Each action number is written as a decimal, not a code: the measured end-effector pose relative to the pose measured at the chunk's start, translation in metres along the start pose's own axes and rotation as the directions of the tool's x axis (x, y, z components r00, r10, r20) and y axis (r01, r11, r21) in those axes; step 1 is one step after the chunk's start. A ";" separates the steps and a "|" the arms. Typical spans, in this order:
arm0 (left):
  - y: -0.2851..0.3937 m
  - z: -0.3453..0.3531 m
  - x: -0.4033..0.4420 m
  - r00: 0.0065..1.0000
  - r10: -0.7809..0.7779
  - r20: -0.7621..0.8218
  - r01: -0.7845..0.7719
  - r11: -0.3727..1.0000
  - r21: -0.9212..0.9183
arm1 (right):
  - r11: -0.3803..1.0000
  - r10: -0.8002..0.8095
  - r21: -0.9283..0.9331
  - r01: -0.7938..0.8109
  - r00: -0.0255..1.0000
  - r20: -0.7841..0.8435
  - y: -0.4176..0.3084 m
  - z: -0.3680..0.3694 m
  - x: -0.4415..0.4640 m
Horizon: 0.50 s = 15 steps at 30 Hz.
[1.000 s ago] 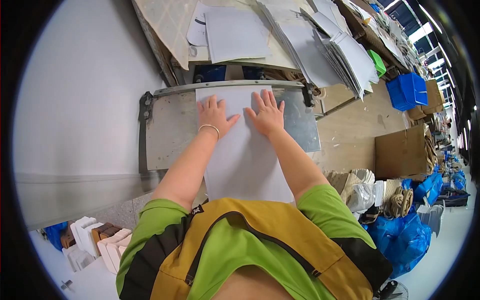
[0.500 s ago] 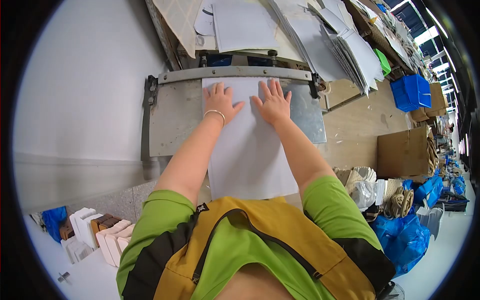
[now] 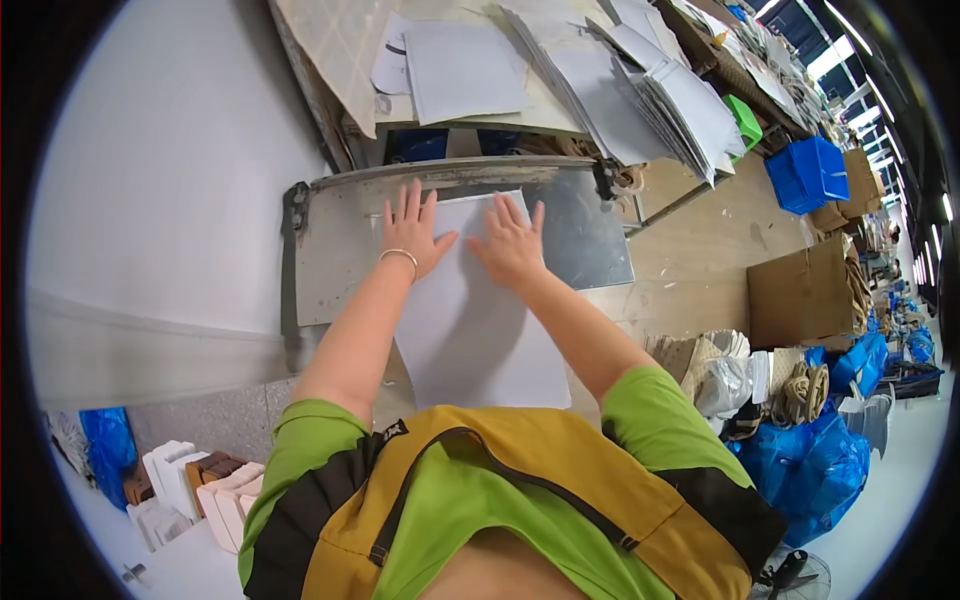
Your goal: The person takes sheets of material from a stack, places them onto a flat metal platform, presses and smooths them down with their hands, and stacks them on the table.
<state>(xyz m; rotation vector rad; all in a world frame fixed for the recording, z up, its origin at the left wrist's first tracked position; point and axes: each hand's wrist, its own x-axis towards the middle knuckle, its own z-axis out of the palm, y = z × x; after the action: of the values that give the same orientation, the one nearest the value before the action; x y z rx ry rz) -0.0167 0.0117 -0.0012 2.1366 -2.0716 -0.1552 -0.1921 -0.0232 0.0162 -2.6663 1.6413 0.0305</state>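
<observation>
While the fingers [image 3: 414, 202] of the left hand [image 3: 412, 245] fan out loosely, nothing is gripped: palm down, across the left edge of a white sheet [image 3: 480, 345], tips close to the bar. Right hand [image 3: 508, 245] likewise palm down, fingers extended and slightly parted, over the sheet's far right part, nothing pinched. How hard either presses, cannot tell. Thin bracelet [image 3: 399, 255] on left wrist.

Sheet lies on the metal plate [image 3: 335, 250], around its middle; its near end runs past the plate's near edge toward the wearer's torso. Metal bar [image 3: 460, 172] along the plate's far edge.

Beyond the plate: bench [image 3: 548, 108] with loose white papers [image 3: 465, 72]; a fanned stack of sheets [image 3: 690, 115] sits beyond and right of the plate. Farther right of the plate: green container [image 3: 743, 122], blue crate [image 3: 808, 175], cardboard box [image 3: 800, 300]. Nearer the wearer than the plate, at right: blue bags [image 3: 805, 480]; at left: pale stacked pieces [image 3: 170, 480], contents unclear.
</observation>
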 end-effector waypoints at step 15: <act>-0.029 -0.001 -0.029 0.953 -0.303 0.017 0.302 0.952 0.039 | 0.970 0.180 0.181 -0.163 0.980 -0.081 0.055 0.019 0.021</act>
<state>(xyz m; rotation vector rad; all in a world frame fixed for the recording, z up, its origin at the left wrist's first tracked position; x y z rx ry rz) 0.0107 0.0411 -0.0064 2.4738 -1.7557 -0.1803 -0.2321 -0.0660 -0.0037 -2.4281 1.8068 -0.2327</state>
